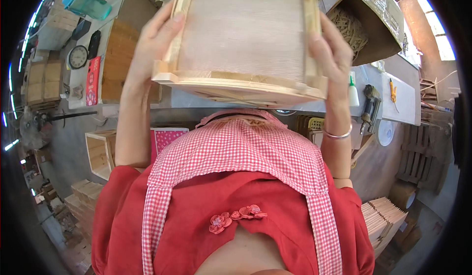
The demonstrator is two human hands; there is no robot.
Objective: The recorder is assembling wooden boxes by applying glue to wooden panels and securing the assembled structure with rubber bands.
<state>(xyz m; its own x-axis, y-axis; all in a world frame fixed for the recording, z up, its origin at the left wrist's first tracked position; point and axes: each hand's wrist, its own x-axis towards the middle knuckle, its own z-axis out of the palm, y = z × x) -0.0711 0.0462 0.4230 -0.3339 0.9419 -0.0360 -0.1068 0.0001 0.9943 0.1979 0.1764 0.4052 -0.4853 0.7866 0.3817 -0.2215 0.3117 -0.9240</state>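
Observation:
Both my hands hold up a pale wooden box [241, 29], tilted so that a flat panel framed by light wooden strips faces me. My left hand [160, 34] grips its left side, thumb lying on the frame strip. On the opposite side my right hand [334, 46] is closed round the edge, slightly blurred, with a bracelet [338, 132] on that wrist. The fingers behind the box are partly hidden. Below the box, the front edge of the grey worktable [189, 99] shows.
Right of the box lie a white bottle with a green tip [353, 90], a nail gun [369, 105] and a yellow-handled tool [393, 90]. A cardboard carton [378, 14] of wooden pieces stands behind. At left are a teal bottle [88, 3], a round clock [77, 57] and a wooden crate [101, 152].

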